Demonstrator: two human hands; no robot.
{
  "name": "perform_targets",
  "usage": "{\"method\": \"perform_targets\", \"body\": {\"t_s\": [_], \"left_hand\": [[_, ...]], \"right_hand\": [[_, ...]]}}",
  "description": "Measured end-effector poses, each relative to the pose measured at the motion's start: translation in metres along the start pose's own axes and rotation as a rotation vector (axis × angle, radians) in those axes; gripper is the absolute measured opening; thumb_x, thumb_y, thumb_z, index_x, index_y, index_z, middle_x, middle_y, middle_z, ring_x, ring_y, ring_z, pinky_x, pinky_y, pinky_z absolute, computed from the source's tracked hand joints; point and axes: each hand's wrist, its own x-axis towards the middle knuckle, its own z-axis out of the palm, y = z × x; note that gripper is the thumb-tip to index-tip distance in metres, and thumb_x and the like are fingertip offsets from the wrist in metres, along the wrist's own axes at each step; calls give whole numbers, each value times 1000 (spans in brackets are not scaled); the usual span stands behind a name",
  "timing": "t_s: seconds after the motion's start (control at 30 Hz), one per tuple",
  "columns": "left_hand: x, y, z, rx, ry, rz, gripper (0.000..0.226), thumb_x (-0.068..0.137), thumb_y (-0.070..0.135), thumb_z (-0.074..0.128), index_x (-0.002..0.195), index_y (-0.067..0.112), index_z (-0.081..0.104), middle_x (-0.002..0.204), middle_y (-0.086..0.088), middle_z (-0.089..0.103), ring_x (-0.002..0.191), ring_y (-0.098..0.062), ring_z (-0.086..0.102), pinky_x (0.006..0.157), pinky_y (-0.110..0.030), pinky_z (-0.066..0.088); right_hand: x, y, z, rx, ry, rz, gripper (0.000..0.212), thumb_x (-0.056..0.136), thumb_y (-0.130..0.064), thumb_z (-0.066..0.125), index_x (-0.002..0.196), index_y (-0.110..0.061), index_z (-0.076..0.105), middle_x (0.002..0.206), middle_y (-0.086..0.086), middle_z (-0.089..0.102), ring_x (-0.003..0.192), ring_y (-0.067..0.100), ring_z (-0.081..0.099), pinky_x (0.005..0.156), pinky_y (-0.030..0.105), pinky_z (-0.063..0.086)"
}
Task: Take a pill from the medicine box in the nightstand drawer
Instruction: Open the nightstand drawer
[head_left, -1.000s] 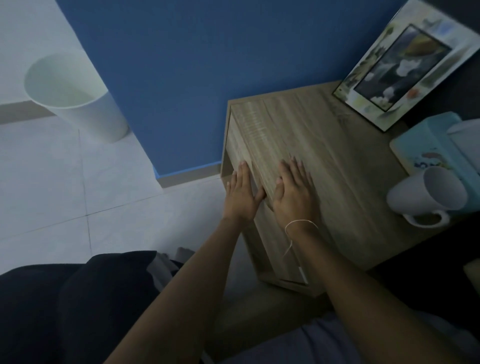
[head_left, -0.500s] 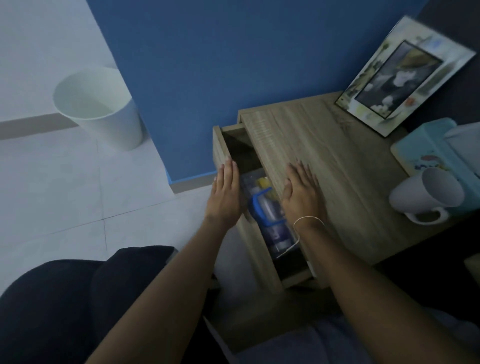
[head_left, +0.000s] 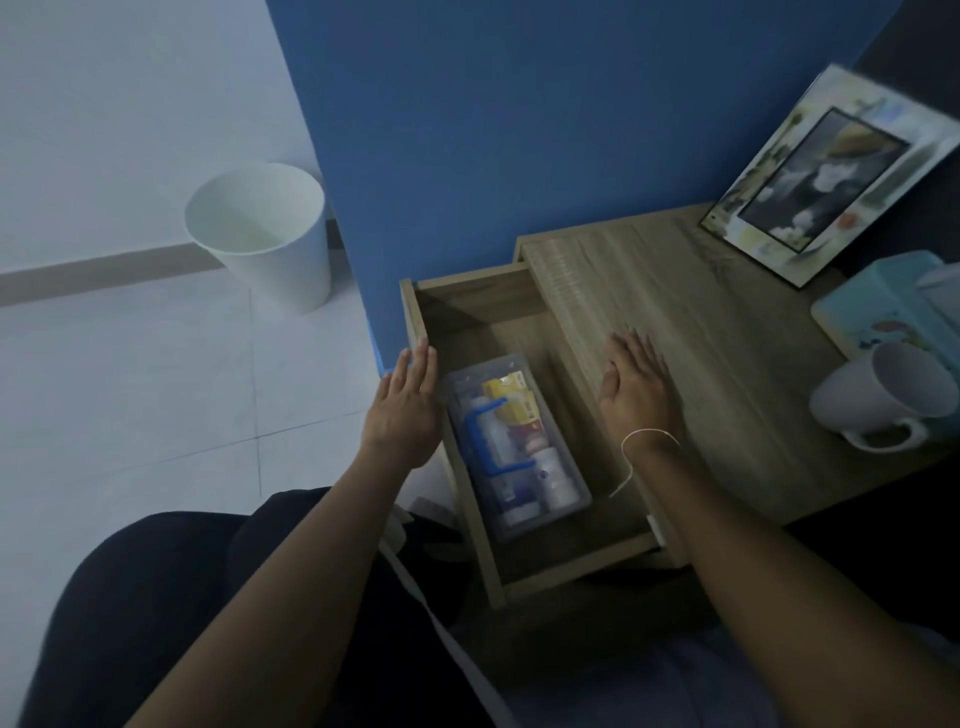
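The wooden nightstand (head_left: 701, 332) has its drawer (head_left: 467, 312) pulled well out to the left. Inside lies a clear plastic medicine box (head_left: 514, 447) with a blue handle; bottles and small yellow and red packets show through its lid. My left hand (head_left: 402, 410) rests flat against the drawer's front panel, fingers straight and together, holding nothing. My right hand (head_left: 641, 387) lies palm down on the nightstand top beside the drawer opening, fingers spread, a thin white string around the wrist. The box lid looks closed.
On the nightstand's right side lies a white mug (head_left: 883, 400) on its side, a light blue box (head_left: 883, 306) and a leaning picture frame (head_left: 831, 176). A white waste bin (head_left: 265, 234) stands on the tiled floor by the blue wall (head_left: 519, 114). My dark-clothed lap fills the bottom.
The drawer went from shut to wide out, sliding left with my left hand on its front. The medicine box came into sight. My right hand stayed on the top.
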Motion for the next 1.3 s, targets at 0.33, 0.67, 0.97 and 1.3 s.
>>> {"method": "perform_targets", "body": {"t_s": [0.33,0.67,0.97,1.3], "left_hand": [[-13,-25,-7,37,-42,-30,60,103,28,22,151,14,-11,160,-5,-18,148,-27,-13,123,-44,6],[-16,-17,-1,-19,7,-63,64,103,26,29,151,12,-11,161,-7,-16,149,-26,-12,123,-43,8],[-13,-4,-6,-73,128,7,63,102,39,20,151,7,-3,161,-11,-8,149,-24,-10,121,-36,1],[25,30,12,-126,50,168,62,102,38,24,151,10,0,161,-9,-7,148,-22,-10,118,-33,-4]], "right_hand": [[0,-1,0,-7,-17,1,46,93,-11,40,139,-9,44,151,16,37,143,29,26,118,43,18],[2,2,6,-31,-35,14,51,93,-11,37,143,-2,35,151,18,35,144,29,25,119,41,15],[-13,-14,-8,111,8,-20,41,98,-14,41,136,2,45,146,19,43,142,29,30,119,40,17],[-85,-95,55,109,-419,-83,71,92,-48,44,150,-19,15,161,6,4,147,20,-4,120,47,1]]}}
